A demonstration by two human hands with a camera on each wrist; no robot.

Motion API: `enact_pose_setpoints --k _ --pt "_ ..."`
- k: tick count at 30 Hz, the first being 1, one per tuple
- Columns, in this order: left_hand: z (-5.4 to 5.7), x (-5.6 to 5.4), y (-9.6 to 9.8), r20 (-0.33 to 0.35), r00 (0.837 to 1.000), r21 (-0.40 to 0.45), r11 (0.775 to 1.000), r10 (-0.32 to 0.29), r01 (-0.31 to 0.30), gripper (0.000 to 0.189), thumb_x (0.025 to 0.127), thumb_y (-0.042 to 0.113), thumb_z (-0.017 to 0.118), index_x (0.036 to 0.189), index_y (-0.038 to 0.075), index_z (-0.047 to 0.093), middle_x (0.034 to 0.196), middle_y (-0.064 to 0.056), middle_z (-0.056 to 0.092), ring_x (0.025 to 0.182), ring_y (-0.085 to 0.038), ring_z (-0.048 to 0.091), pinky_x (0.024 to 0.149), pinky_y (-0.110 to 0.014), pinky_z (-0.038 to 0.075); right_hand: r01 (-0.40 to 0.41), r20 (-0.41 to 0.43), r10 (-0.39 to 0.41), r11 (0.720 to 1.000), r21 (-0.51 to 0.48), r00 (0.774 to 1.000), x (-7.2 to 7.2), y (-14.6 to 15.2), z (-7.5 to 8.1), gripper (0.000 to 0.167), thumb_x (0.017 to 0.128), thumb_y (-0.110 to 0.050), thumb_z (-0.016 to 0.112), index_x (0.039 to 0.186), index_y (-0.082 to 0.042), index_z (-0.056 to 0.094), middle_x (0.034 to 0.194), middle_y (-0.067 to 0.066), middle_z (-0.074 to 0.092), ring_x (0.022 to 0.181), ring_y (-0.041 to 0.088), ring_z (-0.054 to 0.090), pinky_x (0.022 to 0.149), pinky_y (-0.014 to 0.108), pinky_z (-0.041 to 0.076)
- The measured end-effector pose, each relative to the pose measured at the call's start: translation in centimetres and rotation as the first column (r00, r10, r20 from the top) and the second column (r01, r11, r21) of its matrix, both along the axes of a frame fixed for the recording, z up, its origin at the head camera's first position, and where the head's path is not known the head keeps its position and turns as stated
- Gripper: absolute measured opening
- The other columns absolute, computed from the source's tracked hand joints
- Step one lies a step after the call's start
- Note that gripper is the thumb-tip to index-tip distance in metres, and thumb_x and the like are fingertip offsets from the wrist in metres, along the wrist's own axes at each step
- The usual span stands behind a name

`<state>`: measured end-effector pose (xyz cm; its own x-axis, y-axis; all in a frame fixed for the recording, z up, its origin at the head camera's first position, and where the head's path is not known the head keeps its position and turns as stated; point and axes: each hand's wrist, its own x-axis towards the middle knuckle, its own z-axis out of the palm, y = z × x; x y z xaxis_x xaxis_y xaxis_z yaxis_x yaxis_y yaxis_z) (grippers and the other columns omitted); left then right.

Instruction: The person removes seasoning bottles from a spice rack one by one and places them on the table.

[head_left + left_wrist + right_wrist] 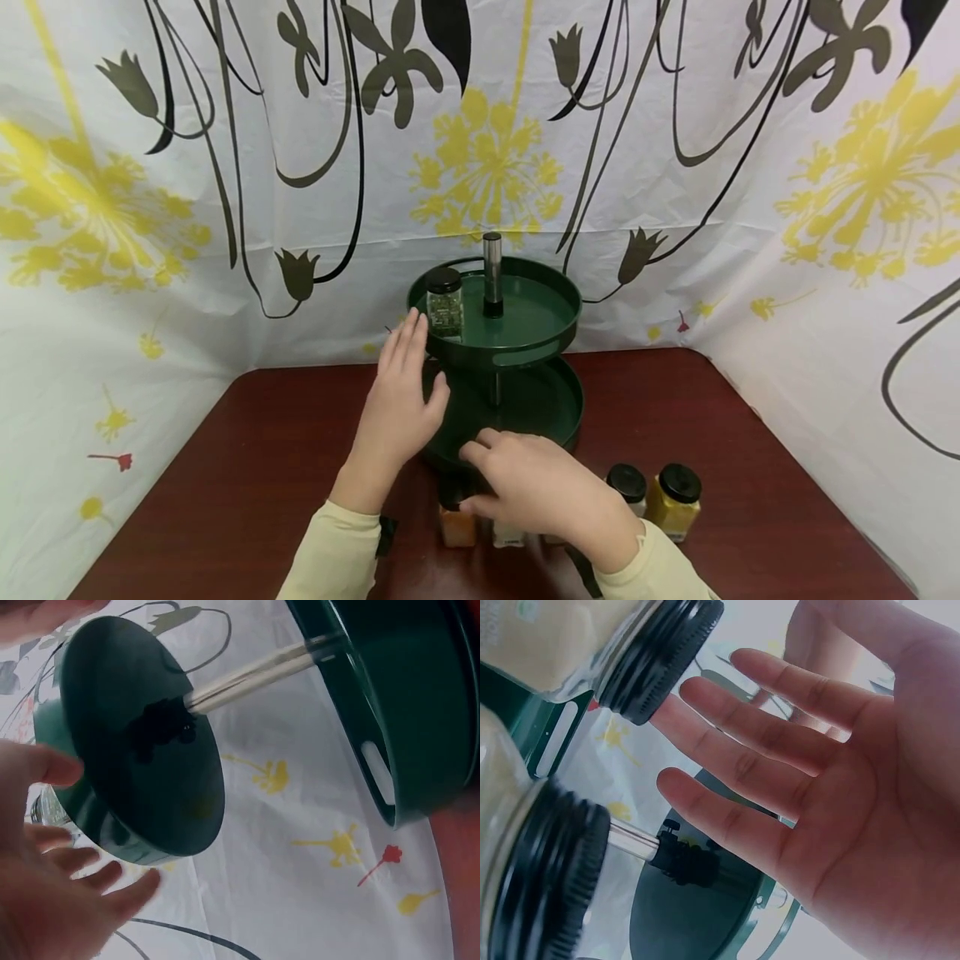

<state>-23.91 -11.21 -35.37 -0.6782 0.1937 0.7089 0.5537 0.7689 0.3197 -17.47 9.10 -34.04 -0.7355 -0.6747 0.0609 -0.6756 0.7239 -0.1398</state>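
A two-tier green turntable rack stands at the back, its upper tray (517,321) carrying a glass jar of green flakes (446,308) with a black lid. My left hand (397,408) is raised by the left rim of that tray, fingers straight and fingertips right beside the jar. In the left wrist view the left fingers (135,892) spread beside the tray's underside. My right hand (536,483) hovers over the front jars, holding nothing; its fingers (735,761) are loosely extended in the right wrist view. Under it are an orange-filled jar (457,529) and a white-filled jar (508,535), partly hidden.
The lower green tray (543,400) sits beneath the upper one, around a metal post (492,271). Right of the right hand stand a black-lidded jar (626,482) and a yellow-filled jar (675,508). A patterned cloth (315,217) hangs behind the dark red table (300,450).
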Motion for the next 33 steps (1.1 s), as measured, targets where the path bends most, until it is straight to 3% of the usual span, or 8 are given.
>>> enact_pose_setpoints --k 2,4,10,15,18,26,33 --pt "0.0 0.1 0.1 0.076 0.997 -0.026 1.0 0.008 -0.006 0.077 0.106 0.019 0.063 0.171 0.008 0.023 0.179 -0.011 0.022 0.164 -0.038 0.026 0.12 -0.059 0.046 0.0 0.007 0.0 1.0 0.001 1.0 0.0 0.0 0.0 0.043 0.095 -0.045 0.08 0.126 -0.017 0.072 0.103 -0.006 0.067 0.077 0.001 0.059 0.066 0.022 0.052" --pt "-0.1 0.1 0.3 0.066 0.998 -0.044 0.999 0.015 -0.012 0.077 0.105 0.019 0.063 0.17 0.005 0.024 0.178 -0.013 0.023 0.164 -0.038 0.026 0.12 -0.058 0.046 -0.002 0.007 0.002 1.0 0.0 1.0 -0.1 0.0 0.0 0.042 0.095 -0.045 0.08 0.126 -0.017 0.072 0.103 -0.006 0.067 0.078 0.001 0.06 0.066 0.022 0.053" --pt "-0.3 0.0 0.7 -0.113 0.993 -0.067 0.997 0.031 -0.038 0.066 0.103 0.014 0.066 0.162 -0.001 0.041 0.168 -0.02 0.043 0.158 -0.038 0.04 0.12 -0.054 0.047 0.001 0.01 -0.001 1.0 0.0 1.0 -0.1 0.0 0.0 0.042 0.095 -0.045 0.08 0.126 -0.017 0.073 0.103 -0.006 0.068 0.077 0.001 0.06 0.066 0.022 0.052" --pt "0.0 0.2 1.2 -0.31 0.951 -0.066 0.997 0.022 -0.044 0.052 0.097 0.007 0.071 0.147 -0.005 0.061 0.149 -0.023 0.063 0.148 -0.038 0.054 0.117 -0.051 0.051 -0.003 -0.011 0.003 1.0 -0.001 1.0 -0.2 0.1 -0.1 0.043 0.095 -0.046 0.08 0.125 -0.016 0.073 0.101 -0.006 0.067 0.076 0.001 0.059 0.064 0.022 0.052" --pt "0.2 0.5 1.6 -0.371 0.929 -0.08 0.996 0.007 -0.039 0.048 0.095 0.006 0.073 0.142 -0.005 0.066 0.143 -0.024 0.067 0.143 -0.038 0.059 0.116 -0.049 0.052 -0.009 -0.021 0.009 1.0 -0.003 1.0 -0.2 0.1 -0.1 0.042 0.095 -0.045 0.08 0.123 -0.016 0.073 0.1 -0.006 0.067 0.076 0.001 0.059 0.064 0.021 0.052" --pt "0.3 1.2 2.4 -0.415 0.909 -0.14 0.99 -0.027 -0.034 0.042 0.096 0.006 0.07 0.137 -0.003 0.07 0.139 -0.023 0.07 0.138 -0.036 0.065 0.114 -0.047 0.054 -0.007 -0.027 0.006 1.0 -0.007 1.0 -0.2 0.2 -0.2 0.035 0.094 -0.045 0.081 0.113 -0.017 0.072 0.094 -0.007 0.064 0.071 0.001 0.055 0.06 0.021 0.048" --pt "0.5 1.5 2.3 -0.418 0.904 -0.142 0.989 -0.085 0.027 0.041 0.094 0.001 0.066 0.134 -0.001 0.073 0.139 -0.019 0.071 0.137 -0.035 0.065 0.115 -0.047 0.054 -0.001 -0.026 0.001 1.0 -0.006 1.0 -0.2 0.2 -0.1 0.035 0.094 -0.044 0.082 0.114 -0.017 0.072 0.093 -0.007 0.063 0.07 0.001 0.054 0.059 0.021 0.047"
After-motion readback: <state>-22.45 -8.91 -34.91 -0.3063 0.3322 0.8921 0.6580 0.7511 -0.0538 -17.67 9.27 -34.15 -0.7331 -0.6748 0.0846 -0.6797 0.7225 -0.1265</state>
